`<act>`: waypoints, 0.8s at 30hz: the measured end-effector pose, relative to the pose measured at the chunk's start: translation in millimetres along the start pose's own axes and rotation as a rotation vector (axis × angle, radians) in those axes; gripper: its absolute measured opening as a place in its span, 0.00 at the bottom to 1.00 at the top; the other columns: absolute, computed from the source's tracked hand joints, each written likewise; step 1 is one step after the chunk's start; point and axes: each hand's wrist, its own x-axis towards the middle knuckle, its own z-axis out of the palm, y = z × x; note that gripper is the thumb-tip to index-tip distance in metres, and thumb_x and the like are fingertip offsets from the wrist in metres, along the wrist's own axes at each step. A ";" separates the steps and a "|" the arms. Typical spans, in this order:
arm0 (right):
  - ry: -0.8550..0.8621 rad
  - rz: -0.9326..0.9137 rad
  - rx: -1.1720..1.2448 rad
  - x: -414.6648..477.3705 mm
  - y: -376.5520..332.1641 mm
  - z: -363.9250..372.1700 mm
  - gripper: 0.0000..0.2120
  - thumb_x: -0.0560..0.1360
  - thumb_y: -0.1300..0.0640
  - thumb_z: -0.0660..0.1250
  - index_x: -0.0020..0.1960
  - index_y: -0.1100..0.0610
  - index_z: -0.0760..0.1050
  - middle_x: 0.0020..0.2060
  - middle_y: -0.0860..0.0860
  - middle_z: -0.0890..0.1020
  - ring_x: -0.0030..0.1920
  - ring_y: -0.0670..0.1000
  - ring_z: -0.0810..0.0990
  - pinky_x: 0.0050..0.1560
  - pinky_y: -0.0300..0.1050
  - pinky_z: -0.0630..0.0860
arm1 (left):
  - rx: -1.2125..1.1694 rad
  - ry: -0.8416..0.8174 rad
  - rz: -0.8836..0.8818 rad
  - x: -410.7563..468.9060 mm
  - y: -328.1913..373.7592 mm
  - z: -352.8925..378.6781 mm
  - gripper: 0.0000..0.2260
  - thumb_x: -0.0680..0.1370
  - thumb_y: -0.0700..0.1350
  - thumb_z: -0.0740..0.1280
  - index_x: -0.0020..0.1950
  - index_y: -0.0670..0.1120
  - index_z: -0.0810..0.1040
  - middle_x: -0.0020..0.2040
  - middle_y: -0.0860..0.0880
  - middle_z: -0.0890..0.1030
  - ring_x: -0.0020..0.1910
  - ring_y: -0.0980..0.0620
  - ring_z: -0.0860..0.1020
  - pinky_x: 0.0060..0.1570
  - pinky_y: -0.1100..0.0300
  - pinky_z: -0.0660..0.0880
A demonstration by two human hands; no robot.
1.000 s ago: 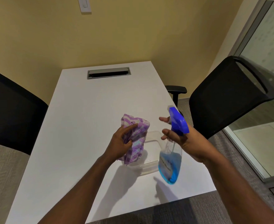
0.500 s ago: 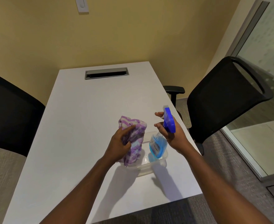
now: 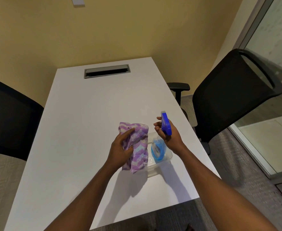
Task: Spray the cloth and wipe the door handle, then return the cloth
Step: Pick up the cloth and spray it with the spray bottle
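My left hand (image 3: 121, 150) holds a purple and white striped cloth (image 3: 137, 147) up above the white table (image 3: 73, 130). My right hand (image 3: 167, 135) grips a spray bottle (image 3: 160, 147) by its neck; the bottle has a blue trigger head and blue liquid. The bottle's body hangs inside a clear plastic tray (image 3: 161, 164) beside the cloth. Its nozzle points away from me, toward the far end of the table. No door handle is in view.
A black mesh chair (image 3: 233, 97) stands at the table's right side and another black chair (image 3: 8, 117) at the left. A grey cable slot (image 3: 107, 71) lies at the table's far end. A glass partition (image 3: 273, 80) runs along the right.
My right hand has lowered the spray bottle from the air into the clear tray and drawn closer to the cloth. My left hand keeps the cloth in nearly the same spot.
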 end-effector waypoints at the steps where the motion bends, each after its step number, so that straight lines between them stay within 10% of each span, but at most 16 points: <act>1: -0.001 0.001 0.009 0.6 2.2 1.1 0.16 0.79 0.59 0.65 0.64 0.53 0.68 0.50 0.51 0.79 0.53 0.49 0.80 0.55 0.36 0.76 | -0.003 0.004 -0.006 0.4 -0.7 -0.3 0.24 0.74 0.37 0.68 0.68 0.52 0.72 0.66 0.48 0.74 0.62 0.51 0.74 0.60 0.60 0.73; 12: -0.025 -0.009 -0.056 9.7 13.6 3.9 0.23 0.77 0.55 0.67 0.69 0.53 0.66 0.52 0.55 0.78 0.51 0.47 0.79 0.48 0.26 0.75 | -0.033 0.006 -0.021 -5.7 1.5 1.0 0.23 0.75 0.40 0.69 0.69 0.50 0.71 0.66 0.51 0.73 0.59 0.56 0.73 0.59 0.60 0.73; 16: -0.032 0.029 -0.097 7.0 16.9 5.2 0.26 0.75 0.56 0.70 0.70 0.59 0.64 0.53 0.55 0.78 0.52 0.52 0.78 0.56 0.43 0.76 | -0.020 0.018 -0.033 -9.9 1.8 5.5 0.23 0.75 0.40 0.69 0.69 0.49 0.71 0.64 0.53 0.72 0.57 0.59 0.73 0.60 0.59 0.72; 24: 0.123 0.125 -0.112 -23.9 30.6 -9.5 0.37 0.70 0.53 0.76 0.73 0.57 0.61 0.63 0.50 0.73 0.61 0.50 0.73 0.59 0.43 0.73 | -0.011 -0.018 0.007 -25.2 -0.7 9.3 0.23 0.74 0.39 0.70 0.67 0.52 0.72 0.63 0.54 0.74 0.56 0.63 0.74 0.48 0.78 0.71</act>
